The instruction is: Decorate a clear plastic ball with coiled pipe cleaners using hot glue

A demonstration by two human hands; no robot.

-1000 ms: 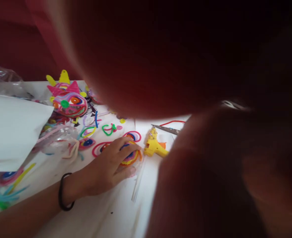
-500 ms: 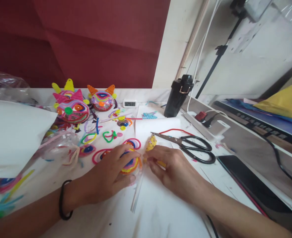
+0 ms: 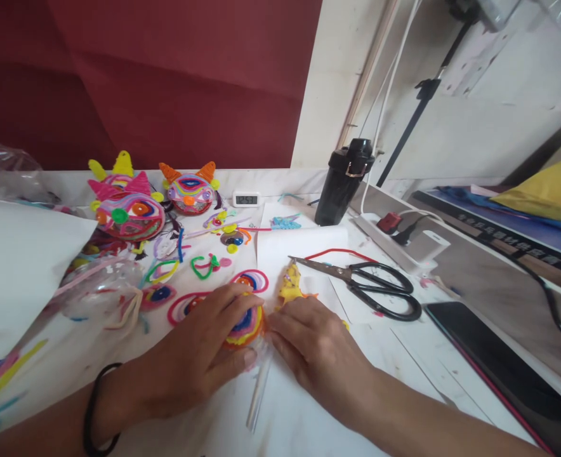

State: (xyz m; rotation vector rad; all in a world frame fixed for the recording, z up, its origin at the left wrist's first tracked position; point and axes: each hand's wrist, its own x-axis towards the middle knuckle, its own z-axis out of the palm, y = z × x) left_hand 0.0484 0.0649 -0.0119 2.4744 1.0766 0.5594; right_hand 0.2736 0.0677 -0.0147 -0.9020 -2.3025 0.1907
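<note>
Well to the left of the fingers of our left hand [image 3: 199, 349], a clear plastic dome [image 3: 102, 289] sits among loose strips; a backward elbow or sleeve could knock it, since it looks light. Nearer, just beyond those fingers, a pink-looped piece [image 3: 174, 311] pokes out, and a sideways slide of the hand could bend its loop.

Our left fingers are bent and a little spread over the yellow-and-blue eye piece [image 3: 245, 322], holding it down on the worktop [image 3: 190, 438], with the thumb by its near edge. If they press unevenly, we judge the piece could skid or its coils could shift.

Between the two hands, a clear stick [image 3: 257, 400] runs toward us from beside the left fingertips; a brush of the right wrist might roll it.

Our right hand [image 3: 325, 343] has its fingers curled closely together by the piece's right edge; we cannot tell what, if anything, they pinch. Just beyond those fingers lies a yellow glue gun [image 3: 290, 289], partly covered by the hand. If its nose is hot, which we cannot see, a careless reach could burn us.

To the right, the scissors [image 3: 349, 274] point their tip at that nose, so a tug on either could snag the other.
</note>
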